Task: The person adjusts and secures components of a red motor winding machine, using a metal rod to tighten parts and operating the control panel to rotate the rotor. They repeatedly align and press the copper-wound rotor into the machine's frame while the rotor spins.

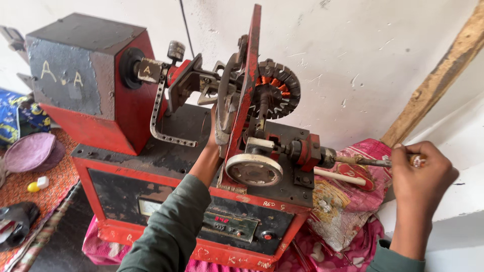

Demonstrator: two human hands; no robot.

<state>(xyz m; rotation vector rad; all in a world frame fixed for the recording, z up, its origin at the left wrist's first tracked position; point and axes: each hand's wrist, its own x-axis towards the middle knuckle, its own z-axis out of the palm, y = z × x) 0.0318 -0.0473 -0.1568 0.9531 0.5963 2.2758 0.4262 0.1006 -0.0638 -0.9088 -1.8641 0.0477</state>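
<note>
1. We saw a red and black metal coil-winding machine (151, 151) filling the centre of the frame, standing on a pink patterned cloth (353, 252).
2. Our left hand (212, 138) reached up from the lower middle into the machine, behind an upright red metal plate (247, 85). Most of its fingers were hidden by the plate and a grey curved metal part (224, 108), so we could not tell how far they were curled or what they held.
3. Our right hand (418, 176) sat at the right edge of the frame, fingers closed around the end of a thin metal crank handle (363, 161) that ran out from the machine's horizontal shaft.
4. Just right of the plate, in the upper centre, a round toothed motor stator with copper windings (276, 89) was mounted on the shaft.
5. Below it, near the centre, a pale round handwheel (253, 170) faced us.
6. A small digital counter with red digits (222, 220) sat on the front panel, lower centre.
7. At the upper left, a large red and grey metal box housing (85, 75) stood on the machine's base.
8. At the left edge lay a purple round cap (33, 151) and a small yellow and white bottle (38, 185) on an orange patterned mat (30, 194).
9. A pink printed plastic bag (348, 196) lay under the crank, right of centre.
</note>
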